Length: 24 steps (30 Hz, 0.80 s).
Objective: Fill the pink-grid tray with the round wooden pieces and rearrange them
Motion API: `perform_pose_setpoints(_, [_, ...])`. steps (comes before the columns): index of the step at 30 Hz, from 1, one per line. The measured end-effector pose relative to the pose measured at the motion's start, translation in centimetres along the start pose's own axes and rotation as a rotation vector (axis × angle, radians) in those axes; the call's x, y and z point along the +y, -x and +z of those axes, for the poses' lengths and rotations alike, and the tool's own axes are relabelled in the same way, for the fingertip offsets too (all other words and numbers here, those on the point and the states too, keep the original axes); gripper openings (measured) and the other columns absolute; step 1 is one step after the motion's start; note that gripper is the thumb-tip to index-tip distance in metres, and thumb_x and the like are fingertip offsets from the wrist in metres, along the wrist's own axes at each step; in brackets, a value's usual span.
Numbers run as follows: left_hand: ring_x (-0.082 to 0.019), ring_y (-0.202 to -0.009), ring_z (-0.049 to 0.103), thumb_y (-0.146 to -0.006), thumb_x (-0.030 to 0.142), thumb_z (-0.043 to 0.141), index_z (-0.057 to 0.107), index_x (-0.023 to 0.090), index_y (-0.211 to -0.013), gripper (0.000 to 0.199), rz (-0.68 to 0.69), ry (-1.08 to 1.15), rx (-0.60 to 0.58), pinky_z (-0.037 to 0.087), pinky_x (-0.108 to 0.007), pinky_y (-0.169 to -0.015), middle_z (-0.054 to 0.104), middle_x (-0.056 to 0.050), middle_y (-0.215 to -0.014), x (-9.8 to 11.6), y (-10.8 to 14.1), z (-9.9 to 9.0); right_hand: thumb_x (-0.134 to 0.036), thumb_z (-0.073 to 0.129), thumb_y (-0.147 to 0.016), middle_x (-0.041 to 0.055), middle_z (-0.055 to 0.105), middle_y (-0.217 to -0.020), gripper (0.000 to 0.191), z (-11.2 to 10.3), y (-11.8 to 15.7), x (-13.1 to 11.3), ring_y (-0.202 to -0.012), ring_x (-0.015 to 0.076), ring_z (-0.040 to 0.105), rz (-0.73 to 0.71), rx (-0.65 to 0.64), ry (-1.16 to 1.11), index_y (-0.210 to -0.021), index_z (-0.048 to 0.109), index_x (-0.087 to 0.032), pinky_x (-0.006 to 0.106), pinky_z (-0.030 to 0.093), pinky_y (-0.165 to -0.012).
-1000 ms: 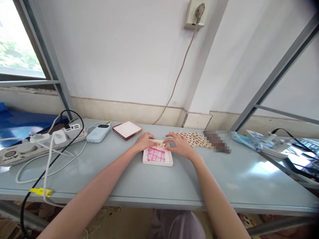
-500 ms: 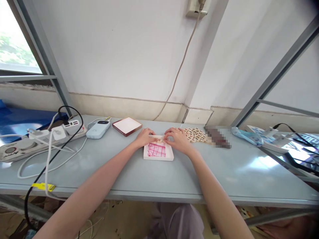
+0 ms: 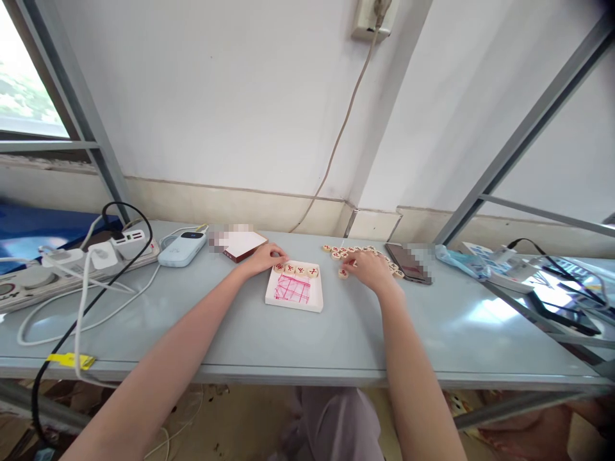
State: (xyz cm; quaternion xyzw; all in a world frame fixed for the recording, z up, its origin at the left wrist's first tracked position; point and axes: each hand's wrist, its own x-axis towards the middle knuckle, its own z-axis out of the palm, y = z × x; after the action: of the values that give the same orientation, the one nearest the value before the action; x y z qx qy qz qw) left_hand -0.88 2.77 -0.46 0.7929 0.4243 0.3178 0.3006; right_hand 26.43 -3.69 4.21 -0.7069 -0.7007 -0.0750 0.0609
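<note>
A shallow white box tray (image 3: 294,306) lies on the desk, with pink crossing lines on its floor. Along its far side stands a row of several round Chinese chess pieces (image 3: 300,270) with red characters. My left hand (image 3: 266,258) grips the box's far left corner, thumb and fingers curled at the rim. To the right, my right hand (image 3: 371,269) is lowered over a spread of loose Chinese chess pieces (image 3: 356,250), partly covering them. Its fingertips close on one Chinese chess piece (image 3: 343,273) at the near left of the spread.
A brown-edged box lid (image 3: 246,243) lies behind my left hand. Further left are a pale blue power bank (image 3: 182,250), a power strip (image 3: 67,272) and tangled cables. A dark phone (image 3: 408,264) and a clear plastic bag (image 3: 461,262) lie on the right. The wall bounds the desk's back.
My right hand has left the box and moved right to the loose pieces, uncovering the row of pieces in the box. My left hand stays at the box's far left corner. The view has shifted slightly.
</note>
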Motion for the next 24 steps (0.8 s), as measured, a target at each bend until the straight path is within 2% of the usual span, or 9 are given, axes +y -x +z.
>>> perform_pose_setpoints(3, [-0.018, -0.080, 0.054, -0.065, 0.046, 0.064, 0.070, 0.019, -0.076, 0.030, -0.008, -0.026, 0.010, 0.042, -0.027, -0.070, 0.063, -0.005, -0.089, -0.5, -0.2, -0.4, -0.043, 0.060, -0.072, 0.0021, 0.069, -0.084, 0.021, 0.2, -0.1, 0.0, -0.079, 0.0192, 0.059, -0.013, -0.076, -0.023, -0.079, 0.069, -0.026, 0.029, 0.034, -0.067])
perform_pose_setpoints(5, [-0.018, -0.078, 0.054, -0.064, 0.046, 0.065, 0.070, 0.018, -0.072, 0.029, -0.002, -0.027, 0.007, 0.042, -0.027, -0.068, 0.063, -0.005, -0.085, -0.7, -0.3, -0.5, -0.041, 0.063, -0.068, 0.0014, 0.068, -0.081, 0.019, 0.3, -0.1, 0.0, -0.076, 0.0189, 0.059, -0.027, -0.088, -0.033, -0.077, 0.069, -0.026, 0.028, 0.035, -0.065])
perform_pose_setpoints(8, [-0.017, -0.077, 0.055, -0.065, 0.046, 0.065, 0.069, 0.018, -0.070, 0.028, 0.011, -0.025, 0.012, 0.042, -0.027, -0.068, 0.063, -0.004, -0.082, -0.8, -0.3, -0.5, -0.043, 0.059, -0.073, 0.0018, 0.067, -0.085, 0.020, 0.0, 0.0, -0.6, -0.080, 0.0190, 0.058, -0.092, 0.039, -0.109, -0.077, 0.069, -0.025, 0.028, 0.036, -0.064])
perform_pose_setpoints(11, [-0.017, -0.076, 0.056, -0.065, 0.045, 0.065, 0.068, 0.017, -0.070, 0.028, 0.005, -0.038, 0.026, 0.042, -0.026, -0.066, 0.064, -0.004, -0.080, -0.7, -0.4, -0.2, -0.049, 0.051, -0.079, 0.0020, 0.066, -0.089, 0.030, -0.2, 0.4, -2.6, -0.080, 0.0164, 0.057, -0.273, 0.134, -0.279, -0.083, 0.067, -0.025, 0.026, 0.037, -0.064])
perform_pose_setpoints(15, [-0.016, -0.070, 0.055, -0.069, 0.040, 0.061, 0.066, 0.016, -0.069, 0.025, 0.034, -0.077, 0.038, 0.041, -0.026, -0.064, 0.064, -0.004, -0.073, -0.4, -0.5, 0.6, -0.047, 0.051, -0.081, -0.0003, 0.065, -0.083, 0.028, 0.4, 1.3, -6.6, -0.071, 0.0126, 0.056, -0.509, 0.054, -0.412, -0.093, 0.064, -0.024, 0.023, 0.037, -0.063])
perform_pose_setpoints(19, [-0.014, -0.068, 0.055, -0.072, 0.032, 0.054, 0.063, 0.016, -0.071, 0.018, 0.087, -0.028, -0.040, 0.041, -0.024, -0.064, 0.065, -0.002, -0.076, -0.2, -0.3, 1.4, -0.041, 0.049, -0.084, -0.0014, 0.065, -0.082, 0.024, 1.2, 2.4, -9.4, -0.072, 0.0122, 0.057, -0.620, 0.043, -0.330, -0.098, 0.061, -0.025, 0.023, 0.035, -0.062])
perform_pose_setpoints(24, [-0.015, -0.074, 0.057, -0.074, 0.034, 0.051, 0.064, 0.016, -0.076, 0.022, 0.093, -0.011, -0.085, 0.041, -0.023, -0.067, 0.066, -0.002, -0.078, 0.0, -0.2, 1.6, -0.037, 0.049, -0.084, -0.0009, 0.066, -0.088, 0.019, 1.3, 2.8, -9.8, -0.074, 0.0128, 0.058, -0.633, 0.037, -0.249, -0.096, 0.058, -0.025, 0.023, 0.036, -0.064])
